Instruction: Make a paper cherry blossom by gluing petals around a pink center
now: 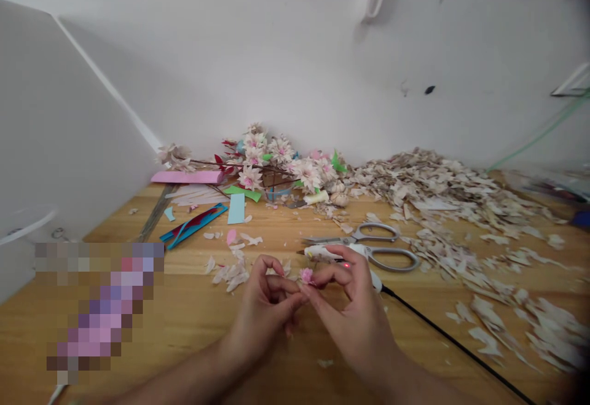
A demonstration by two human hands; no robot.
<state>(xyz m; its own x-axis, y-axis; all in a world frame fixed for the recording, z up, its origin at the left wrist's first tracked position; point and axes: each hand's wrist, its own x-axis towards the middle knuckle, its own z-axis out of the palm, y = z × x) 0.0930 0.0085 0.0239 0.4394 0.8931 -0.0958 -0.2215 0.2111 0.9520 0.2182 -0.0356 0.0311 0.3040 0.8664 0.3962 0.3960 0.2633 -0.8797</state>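
Observation:
Both my hands meet over the wooden table (193, 313), low in the middle of the view. My left hand (265, 306) and my right hand (350, 306) pinch a small pink paper flower piece (306, 276) between their fingertips. Both hands are closed on it. Just behind my right hand lies a white glue gun (322, 252) with a red light, its black cord (452, 340) running off to the right. Scissors (378, 242) with grey handles lie beyond it.
Finished pink-and-white paper flowers on stems (276, 162) lie against the wall. A big heap of pale paper scraps (442, 190) covers the right side. Pink (187, 177), blue (236, 208) and green paper strips lie at back left. Small petals (230, 270) sit near my left hand.

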